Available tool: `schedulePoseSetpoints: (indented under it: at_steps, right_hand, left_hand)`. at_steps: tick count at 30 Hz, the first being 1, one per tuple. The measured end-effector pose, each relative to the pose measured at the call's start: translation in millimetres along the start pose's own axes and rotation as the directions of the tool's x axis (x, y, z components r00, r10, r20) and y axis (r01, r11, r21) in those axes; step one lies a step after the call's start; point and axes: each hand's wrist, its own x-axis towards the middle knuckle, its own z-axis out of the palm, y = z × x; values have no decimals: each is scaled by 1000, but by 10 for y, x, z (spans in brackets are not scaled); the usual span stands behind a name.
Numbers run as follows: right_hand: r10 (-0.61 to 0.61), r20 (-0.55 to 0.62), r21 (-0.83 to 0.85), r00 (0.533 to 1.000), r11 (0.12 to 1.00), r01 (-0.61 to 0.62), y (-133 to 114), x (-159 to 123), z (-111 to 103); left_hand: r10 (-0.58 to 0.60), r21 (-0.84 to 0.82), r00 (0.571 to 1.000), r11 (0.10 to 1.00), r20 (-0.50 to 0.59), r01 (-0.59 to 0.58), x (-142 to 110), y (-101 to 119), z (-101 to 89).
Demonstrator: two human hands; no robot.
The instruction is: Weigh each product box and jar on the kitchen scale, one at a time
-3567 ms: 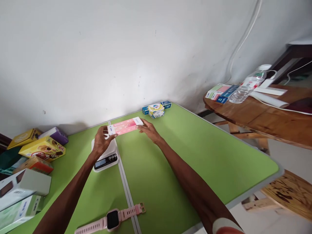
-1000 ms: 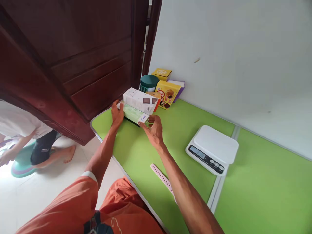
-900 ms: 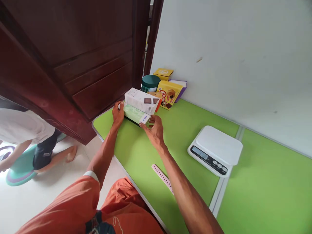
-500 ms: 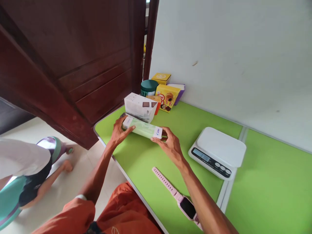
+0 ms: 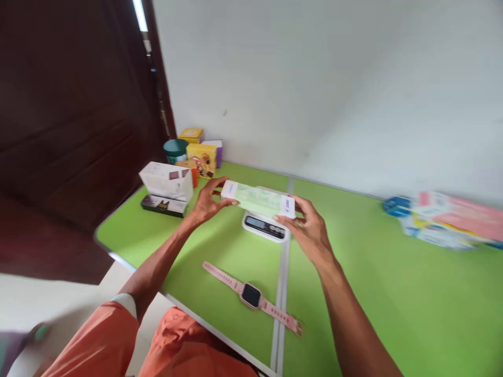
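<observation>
A long, flat pale-green and white box (image 5: 257, 200) is held level between my two hands. My left hand (image 5: 210, 200) grips its left end, thumb along the front edge. On its right end my right hand (image 5: 308, 222) is closed, with the thumb in front and the fingers behind. Behind and below the box stands a white digital kitchen scale (image 5: 264, 228), its platform mostly hidden by the box. Whether the box touches the platform I cannot tell. Nearer to me a pink smartwatch (image 5: 250, 296) lies flat with its strap spread out.
At the table's left are a white box (image 5: 165, 180), a dark narrow box (image 5: 164, 206), a yellow snack box (image 5: 202, 159) and a green-lidded tub (image 5: 175, 149). Several colourful packages (image 5: 451, 217) lie at the right by the wall. A seam strip (image 5: 281, 303) crosses the green table (image 5: 373, 293).
Both hands have carried the green and white box right, from beside the white box to over the scale. The view has turned right, bringing the packages at the right into sight.
</observation>
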Motion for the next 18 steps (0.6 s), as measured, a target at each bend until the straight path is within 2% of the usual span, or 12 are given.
schedulePoseSetpoints:
  at_steps: [3, 6, 11, 18]
  right_hand:
    - [35, -94, 98, 995, 995, -25, 223, 72, -145]
    - [94, -113, 167, 989, 983, -75, 456, 98, -194]
    - [131, -101, 208, 986, 972, -108, 712, 94, -129]
    - [120, -105, 147, 987, 984, -104, 786, 85, -83]
  left_hand:
    - [-31, -94, 999, 995, 39, 35, 308, -136, 399]
    - [-88, -158, 993, 982, 79, 100, 420, -291, 653]
    - [-165, -193, 981, 964, 100, 182, 327, -502, 759]
    - [-171, -260, 982, 948, 76, 185, 205, -601, 840]
